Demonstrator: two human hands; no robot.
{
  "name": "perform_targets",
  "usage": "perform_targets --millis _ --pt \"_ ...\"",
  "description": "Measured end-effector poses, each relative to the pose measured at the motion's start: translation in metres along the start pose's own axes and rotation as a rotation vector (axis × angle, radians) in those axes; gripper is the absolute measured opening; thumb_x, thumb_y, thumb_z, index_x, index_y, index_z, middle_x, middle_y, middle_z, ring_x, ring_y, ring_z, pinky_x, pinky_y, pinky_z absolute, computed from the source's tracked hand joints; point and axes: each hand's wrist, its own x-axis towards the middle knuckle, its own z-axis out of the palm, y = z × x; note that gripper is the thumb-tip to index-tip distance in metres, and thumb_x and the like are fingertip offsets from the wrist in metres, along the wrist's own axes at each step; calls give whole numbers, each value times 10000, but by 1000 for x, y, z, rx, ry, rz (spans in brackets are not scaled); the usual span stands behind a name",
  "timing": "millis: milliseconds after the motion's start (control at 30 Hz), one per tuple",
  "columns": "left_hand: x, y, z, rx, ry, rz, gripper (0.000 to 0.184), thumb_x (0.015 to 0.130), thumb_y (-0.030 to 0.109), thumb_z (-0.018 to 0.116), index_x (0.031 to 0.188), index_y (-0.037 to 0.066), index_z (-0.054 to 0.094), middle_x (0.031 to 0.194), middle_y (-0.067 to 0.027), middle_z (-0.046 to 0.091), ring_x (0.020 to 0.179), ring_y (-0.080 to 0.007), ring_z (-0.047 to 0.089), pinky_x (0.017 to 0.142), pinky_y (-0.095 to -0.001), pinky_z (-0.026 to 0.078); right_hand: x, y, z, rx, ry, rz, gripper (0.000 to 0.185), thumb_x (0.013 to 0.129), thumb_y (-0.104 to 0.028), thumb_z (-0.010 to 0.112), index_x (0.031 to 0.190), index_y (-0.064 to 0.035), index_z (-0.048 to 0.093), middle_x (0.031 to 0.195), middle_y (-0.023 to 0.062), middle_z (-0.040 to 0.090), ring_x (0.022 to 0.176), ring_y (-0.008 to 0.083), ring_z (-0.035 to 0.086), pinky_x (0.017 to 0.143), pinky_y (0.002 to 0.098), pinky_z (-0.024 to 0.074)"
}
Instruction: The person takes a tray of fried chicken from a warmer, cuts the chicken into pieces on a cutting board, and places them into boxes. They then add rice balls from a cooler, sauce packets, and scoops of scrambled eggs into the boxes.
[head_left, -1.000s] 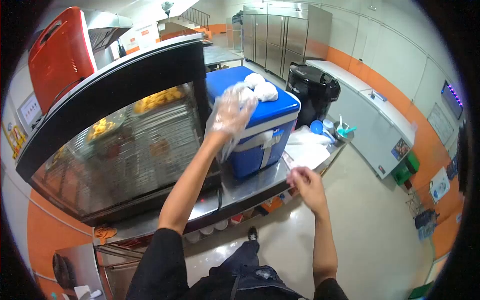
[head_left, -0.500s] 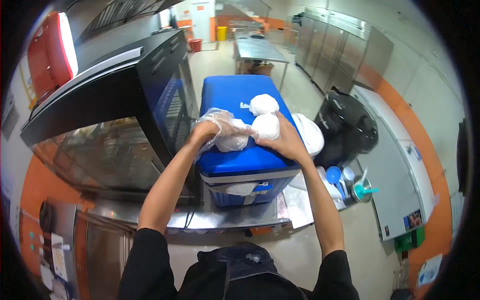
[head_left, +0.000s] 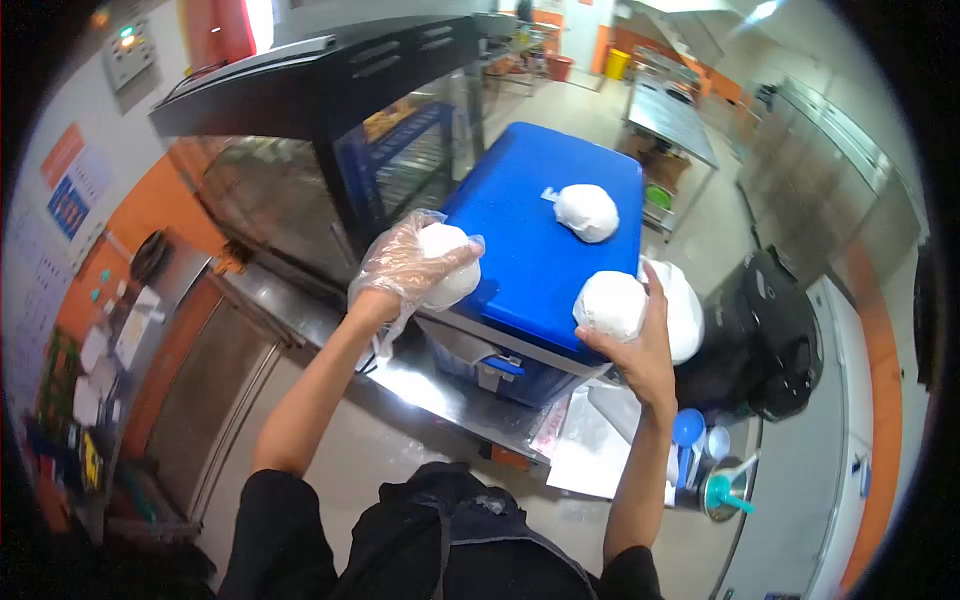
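Observation:
My left hand (head_left: 405,262), in a clear plastic glove, grips a round white bundle (head_left: 447,266) at the left edge of the blue cooler box (head_left: 540,180). My bare right hand (head_left: 640,350) has its fingers round a second white bundle (head_left: 610,306) at the cooler's near right corner. Between and beyond my hands, a third white bundle (head_left: 587,213) rests on the blue lid. Just right of the cooler is a larger white rounded thing (head_left: 683,312), partly behind my right fingers.
A black glass display warmer (head_left: 330,130) stands left of the cooler. To the right are a black lidded pot (head_left: 765,335), a metal container with utensils (head_left: 722,492) and a blue scoop (head_left: 688,427). White paper (head_left: 590,450) lies on the steel counter (head_left: 400,385).
My hands were together over the lid and have moved apart, each with a white bundle. The third bundle stays on the lid. The view has turned left.

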Motion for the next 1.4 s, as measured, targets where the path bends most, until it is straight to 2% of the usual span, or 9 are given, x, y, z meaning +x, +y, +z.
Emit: perform_targets --millis 233,433,500,567,633,667,1300,1333,1400 --pt "-59 -54 32 -768 384 -35 496 881 476 713 1147 60 664 1000 -119 708 893 -222 693 800 -373 565 9 32 0 -119 -83 -120 788 751 -235 838 1417 -30 472 1310 163 553 1212 292 515 1087 412 363" --pt "-115 -136 67 -1931 -179 -187 402 923 474 662 1084 107 632 1001 -84 710 860 -203 716 684 -380 621 19 48 -7 -3 -283 -136 769 816 -186 786 1451 0 393 1435 199 447 1284 295 457 1112 422 329" --pt "-163 -143 42 -1824 -32 -379 401 942 487 631 1053 101 647 919 -55 705 766 -187 704 655 -339 603 4 12 -17 35 -370 25 735 887 -508 693 1507 -215 428 1577 131 345 1414 386 356 1067 681 311" --pt "-204 -180 22 -1890 3 -368 400 954 479 618 1102 107 634 965 -64 706 783 -192 708 666 -342 605 4 -12 -12 100 -248 35 1052 663 -74 895 1499 59 270 1359 255 465 1172 315 508 1016 458 444" --pt "-246 -226 -1 -1876 150 -425 387 969 451 607 1151 110 620 1025 -83 708 846 -196 716 684 -358 609 -11 -25 -14 -387 -124 -35 942 677 -362 895 1466 -78 464 1422 215 527 1305 355 498 1116 478 347" --pt "-272 -238 -25 -1832 250 -429 370 974 436 603 1152 112 619 1043 -90 709 876 -195 716 697 -366 610 -17 -34 -8 -75 -192 -63 719 705 -109 856 1339 47 555 1233 203 591 1043 279 583 939 411 495" --pt "-481 -597 -490 -1646 1313 -72 393 953 375 645 1235 104 609 1232 -98 654 1150 -258 610 993 -437 489 -148 -242 496 616 -669 -189 757 833 -281 769 1437 -11 400 1399 189 481 1282 303 483 1084 428 374" --pt "-477 -615 -518 -1645 1365 -36 404 951 367 646 1256 104 611 1250 -89 651 1163 -253 608 1003 -434 487 -124 -239 530 551 -962 361 886 764 -411 809 1432 -16 381 1358 171 509 1245 298 514 1070 430 399" --pt "-472 -662 -580 -1602 1375 24 405 952 366 645 1259 104 609 1252 -89 650 1173 -251 605 1010 -433 486 -194 -366 638 1017 -852 -26 1005 592 -442 907 1390 -86 409 1279 244 546 1137 329 576 984 415 484"
